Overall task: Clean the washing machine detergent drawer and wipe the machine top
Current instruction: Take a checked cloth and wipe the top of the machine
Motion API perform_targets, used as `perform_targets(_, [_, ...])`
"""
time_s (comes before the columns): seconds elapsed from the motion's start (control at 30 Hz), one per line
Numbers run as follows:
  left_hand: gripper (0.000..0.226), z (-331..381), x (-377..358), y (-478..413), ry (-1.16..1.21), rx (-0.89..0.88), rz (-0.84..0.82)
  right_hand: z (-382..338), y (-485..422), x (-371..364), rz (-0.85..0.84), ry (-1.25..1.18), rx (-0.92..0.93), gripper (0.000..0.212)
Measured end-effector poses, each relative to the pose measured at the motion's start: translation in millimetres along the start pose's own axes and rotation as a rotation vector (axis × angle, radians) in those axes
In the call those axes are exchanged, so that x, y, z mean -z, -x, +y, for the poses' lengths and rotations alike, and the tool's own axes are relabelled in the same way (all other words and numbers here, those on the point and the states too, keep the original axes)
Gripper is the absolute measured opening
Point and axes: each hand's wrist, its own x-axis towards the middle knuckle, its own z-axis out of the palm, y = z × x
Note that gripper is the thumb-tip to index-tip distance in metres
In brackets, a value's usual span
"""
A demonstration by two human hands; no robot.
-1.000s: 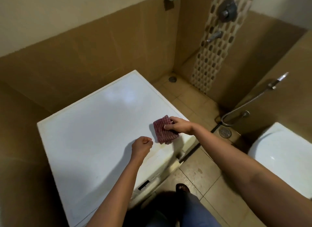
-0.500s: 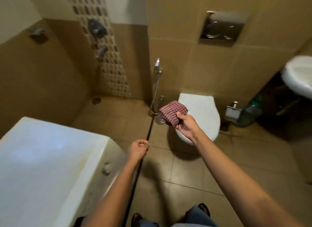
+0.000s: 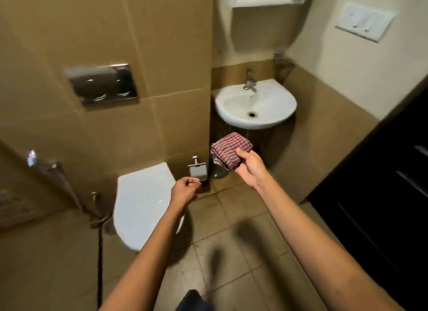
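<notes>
The right hand (image 3: 251, 169) reaches forward at about one o'clock from the middle of the view, its fingers (image 3: 240, 151) and thumb closed on a folded red-and-white checked cloth (image 3: 229, 149). The cloth is held in the air, bunched into a thick wad, below the front rim of the white wash basin (image 3: 256, 107) and above the floor. The left hand (image 3: 185, 191) hangs at about eleven o'clock of the view's lower centre, curled into a loose fist with fingers pressed together and nothing seen in it; it floats over the near right edge of the closed white toilet lid (image 3: 143, 204).

At ten o'clock a chrome dual flush plate (image 3: 102, 83) sits on the tan wall tiles. At nine o'clock a hand sprayer (image 3: 44, 163) hangs on the wall, its dark hose (image 3: 100, 259) dropping toward the floor. A metal paper holder (image 3: 197, 170) is fixed to the wall between the toilet and the basin corner, just beyond the left fist. A tap (image 3: 250, 81) stands at the back of the basin. At two o'clock a white switch plate (image 3: 366, 23) is set in the pale wall, and a dark door (image 3: 379, 206) fills the right edge.

No brand, label or writing can be read anywhere; the picture is smeared by motion. The washing machine is out of view.
</notes>
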Motion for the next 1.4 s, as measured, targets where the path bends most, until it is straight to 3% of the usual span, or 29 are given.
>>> perform_targets(0.17, [0.015, 60, -82, -74, -0.081, -0.053, -0.148, -76, -56, 54, 0.165, -0.035, 0.102, 0.028])
perform_targets(0.3, [0.002, 99, -140, -147, -0.119, -0.077, -0.220, -123, -116, 93, 0.266, -0.065, 0.146, 0.035])
perform_targets(0.4, [0.019, 122, -180, -216, -0.171, -0.122, -0.264, -159, -167, 114, 0.323, -0.068, 0.182, 0.041])
perform_targets(0.53, [0.010, 188, -225, -267, -0.209, -0.147, -0.357, -220, -231, 126, 0.379, -0.065, 0.241, 0.036])
perform_targets(0.6, [0.017, 217, -246, -295, -0.169, -0.114, -0.378, -250, -263, 125, 0.398, -0.066, 0.264, 0.034])
perform_targets(0.77, [0.004, 266, -282, -357, -0.145, -0.083, -0.378, -308, -339, 122, 0.412, -0.086, 0.292, 0.031])
perform_targets(0.93, [0.010, 298, -309, -411, -0.141, -0.084, -0.368, -352, -410, 112, 0.376, -0.078, 0.262, 0.024])
perform_targets(1.07, [0.007, 318, -325, -450, -0.138, -0.072, -0.340, -385, -477, 112, 0.398, -0.053, 0.241, 0.040])
perform_targets(1.4, [0.009, 350, -354, -527, -0.135, -0.017, -0.262, -454, -604, 118, 0.415, 0.006, 0.066, 0.039])
